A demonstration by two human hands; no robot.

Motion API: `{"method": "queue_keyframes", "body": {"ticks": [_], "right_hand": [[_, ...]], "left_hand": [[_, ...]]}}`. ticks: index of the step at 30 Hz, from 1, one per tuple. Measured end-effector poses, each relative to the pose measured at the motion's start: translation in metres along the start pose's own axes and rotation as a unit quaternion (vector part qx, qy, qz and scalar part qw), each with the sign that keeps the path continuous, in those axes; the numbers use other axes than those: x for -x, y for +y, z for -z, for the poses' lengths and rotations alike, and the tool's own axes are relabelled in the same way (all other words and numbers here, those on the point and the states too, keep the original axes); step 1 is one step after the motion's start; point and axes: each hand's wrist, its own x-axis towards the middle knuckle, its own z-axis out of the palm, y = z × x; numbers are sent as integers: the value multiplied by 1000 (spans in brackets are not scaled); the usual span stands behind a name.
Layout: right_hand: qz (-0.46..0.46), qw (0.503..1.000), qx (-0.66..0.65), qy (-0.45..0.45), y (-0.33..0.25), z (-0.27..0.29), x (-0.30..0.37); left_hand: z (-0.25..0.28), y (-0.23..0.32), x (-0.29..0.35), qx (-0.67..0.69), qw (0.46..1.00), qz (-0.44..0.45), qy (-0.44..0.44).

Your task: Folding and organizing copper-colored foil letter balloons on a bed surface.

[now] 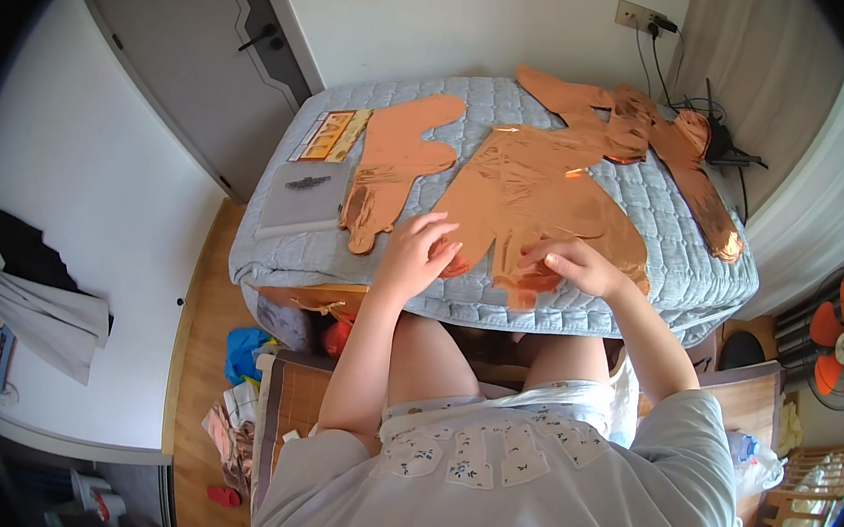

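A large flat copper-coloured foil balloon [550, 174] lies deflated and creased on the quilted bed. Its narrow tab points toward me at the bed's front edge. My left hand [421, 251] is over the balloon's near left edge, fingers bent and apart. Above the tab is my right hand [582, 266], thumb and fingers loosely curved with a gap between them. I cannot tell whether the fingertips touch the foil. Left of these lies another flat foil balloon [390, 165], and a further foil piece [695, 182] stretches along the right side.
A colourful printed package [331, 135] and a grey flat laptop-like case [304, 198] lie at the bed's left. Cables [716, 119] gather by the far right corner, below a wall socket [636, 16]. An orange-bladed fan [842, 343] stands right; bags [249, 352] lie on the floor left.
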Motion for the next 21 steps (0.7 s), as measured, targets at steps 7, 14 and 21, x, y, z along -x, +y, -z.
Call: {"method": "queue_keyframes", "body": {"ticks": [7,14,21], "right_hand": [[-21,933,306,190,-8,-2,-30],[-94,873,448,167,11,-4,-44],[-133,856,481,138,16,-2,-55]], "left_hand": [[-20,-21,-4,79,994,26,-70],[-18,-25,4,83,993,54,-61],[-12,-21,3,139,981,126,-59]]}}
